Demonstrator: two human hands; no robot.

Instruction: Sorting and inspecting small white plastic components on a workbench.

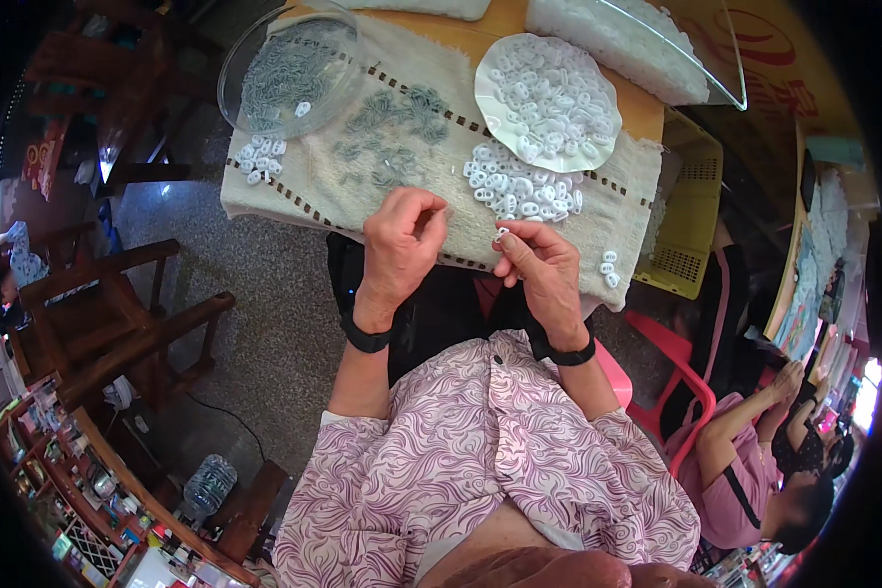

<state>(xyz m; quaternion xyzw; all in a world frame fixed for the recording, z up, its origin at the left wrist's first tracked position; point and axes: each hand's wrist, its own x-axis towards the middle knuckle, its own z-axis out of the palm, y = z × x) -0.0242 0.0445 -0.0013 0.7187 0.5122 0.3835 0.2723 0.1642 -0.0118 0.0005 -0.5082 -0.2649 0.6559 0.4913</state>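
My right hand (547,274) pinches a small white oval plastic piece with two holes (501,234) between thumb and fingertips. To its left my left hand (400,245) is closed, thumb against forefinger; anything in that pinch is too small to make out. Just beyond the right hand lies a loose pile of the same white pieces (519,191) on a beige cloth (314,181). Small grey pieces (392,118) are spread beyond the left hand. More white pieces form a small group (260,159) at the left edge, and a short row (610,268) at the right.
A clear round tub (227,88) with grey pieces stands far left, and a white plate (608,137) heaped with white pieces far right. Behind it is a clear box (657,59). A yellow crate (691,196) and a red chair (671,382) are to the right, near another person (730,451).
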